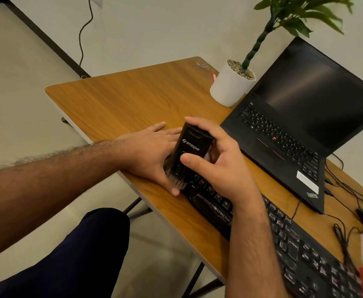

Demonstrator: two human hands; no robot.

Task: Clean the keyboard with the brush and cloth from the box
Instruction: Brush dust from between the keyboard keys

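Black brush (pixel 190 150), gripped by right hand (pixel 216 162), tilts bristles-down onto keyboard (pixel 284 237); left hand (pixel 149 150) lies flat.

"ZEBRONICS" on keyboard (pixel 284 239), "ThinkPad" on laptop (pixel 301 147)

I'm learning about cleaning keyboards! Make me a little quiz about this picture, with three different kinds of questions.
1. True or false: the right hand holds the black brush with its bristles on the keyboard.
2. Where does the left hand rest? A) on the laptop B) flat at the keyboard's end on the table C) on the plant pot
3. Fill in: the laptop's lid is ____.

Key: 1 true; 2 B; 3 open.
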